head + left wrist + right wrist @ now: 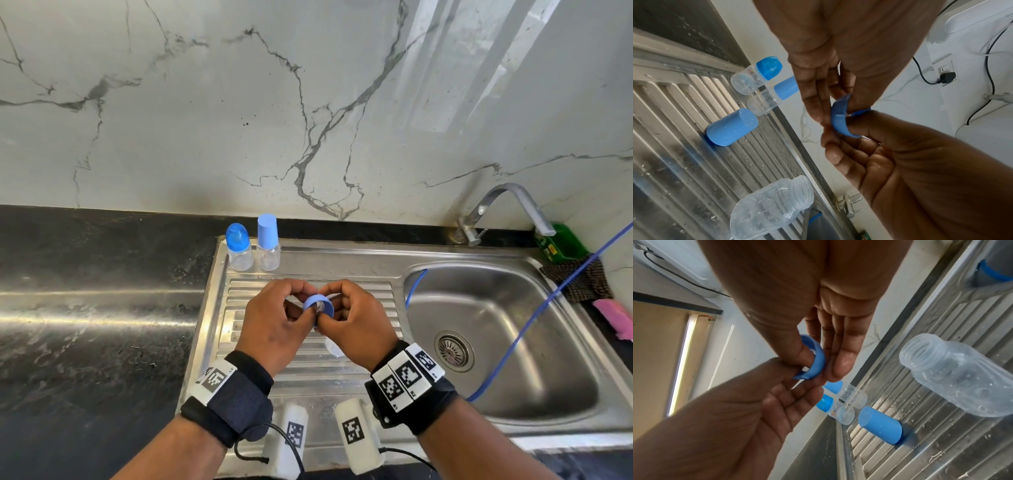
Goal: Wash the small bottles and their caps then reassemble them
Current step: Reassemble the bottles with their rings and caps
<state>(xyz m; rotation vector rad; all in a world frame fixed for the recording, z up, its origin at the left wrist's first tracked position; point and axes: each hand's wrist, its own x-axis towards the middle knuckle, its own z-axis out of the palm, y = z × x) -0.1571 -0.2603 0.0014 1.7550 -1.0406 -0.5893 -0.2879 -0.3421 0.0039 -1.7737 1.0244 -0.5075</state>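
Above the ribbed drainboard (342,383) my left hand (301,306) and right hand (330,305) both pinch a blue screw ring (319,305) that has something clear inside it. The ring (840,118) sits between the left thumb and fingers; the right thumb presses into the same ring (815,360). Below the hands an open clear bottle (770,206) (953,374) and a loose blue cap (731,127) (879,425) stand on the drainboard. Two capped small bottles (239,251) (269,245) stand at its back edge.
The sink basin (496,342) lies to the right, with a tap (507,202) and a blue hose (548,301) running into it. A green box (561,243), a dark cloth (579,279) and a pink sponge (613,317) sit at far right. Black counter (85,308) stretches left.
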